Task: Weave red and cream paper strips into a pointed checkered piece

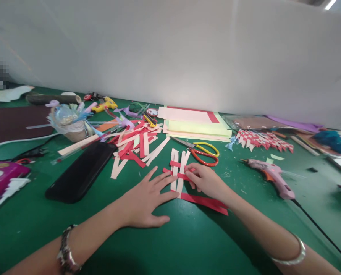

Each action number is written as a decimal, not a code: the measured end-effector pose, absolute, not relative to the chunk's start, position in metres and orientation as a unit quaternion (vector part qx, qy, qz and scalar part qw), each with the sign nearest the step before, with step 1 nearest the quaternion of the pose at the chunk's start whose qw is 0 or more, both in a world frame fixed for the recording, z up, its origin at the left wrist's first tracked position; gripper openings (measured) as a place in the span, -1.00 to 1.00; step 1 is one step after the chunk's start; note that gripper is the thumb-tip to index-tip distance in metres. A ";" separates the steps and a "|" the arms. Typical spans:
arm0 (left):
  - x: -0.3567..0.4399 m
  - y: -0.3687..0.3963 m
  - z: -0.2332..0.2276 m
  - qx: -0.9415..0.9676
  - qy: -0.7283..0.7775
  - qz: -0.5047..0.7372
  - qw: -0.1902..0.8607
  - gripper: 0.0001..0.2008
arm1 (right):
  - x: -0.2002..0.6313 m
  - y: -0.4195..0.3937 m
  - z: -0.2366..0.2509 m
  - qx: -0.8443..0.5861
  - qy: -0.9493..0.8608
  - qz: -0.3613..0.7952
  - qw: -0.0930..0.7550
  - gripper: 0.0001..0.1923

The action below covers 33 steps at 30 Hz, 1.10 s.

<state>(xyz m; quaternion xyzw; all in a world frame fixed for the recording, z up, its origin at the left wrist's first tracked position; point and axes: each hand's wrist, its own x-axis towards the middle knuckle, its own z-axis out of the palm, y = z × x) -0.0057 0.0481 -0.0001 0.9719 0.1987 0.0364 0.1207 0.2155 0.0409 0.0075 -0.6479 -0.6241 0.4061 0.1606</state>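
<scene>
Pale pink paper strips (174, 156) stand upright in view on the green table, crossed by red paper strips (175, 164) in a small weave. My left hand (147, 198) lies spread, its fingertips resting on the weave's left side and lower end. From the right, my right hand (206, 181) pinches the end of a short red strip that crosses the pale ones. Longer red strips (204, 202) extend to the right from the bottom of the weave, partly below my right wrist. Scissors (206, 152) with yellow and orange handles lie just beyond.
A heap of red and pale strips (141, 139) lies left of the weave, near a black phone-like slab (81, 172). Paper sheets (196, 124) are stacked behind. At right are a pink glue gun (273, 175) with its cord and a finished-looking red-white woven piece (262, 140).
</scene>
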 end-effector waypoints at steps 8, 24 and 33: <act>-0.007 0.050 0.001 0.975 0.172 0.042 0.136 -0.54 | 0.219 0.047 0.008 -0.626 -0.620 0.447 0.154 -0.93; -0.006 0.050 -0.001 0.979 0.148 0.030 0.137 -0.47 | 0.226 0.047 0.016 -0.607 -0.643 0.446 0.138 -0.75; -0.005 0.049 0.000 0.977 0.151 0.042 0.146 -0.48 | 0.227 0.063 0.024 -0.585 -0.670 0.454 0.050 -0.77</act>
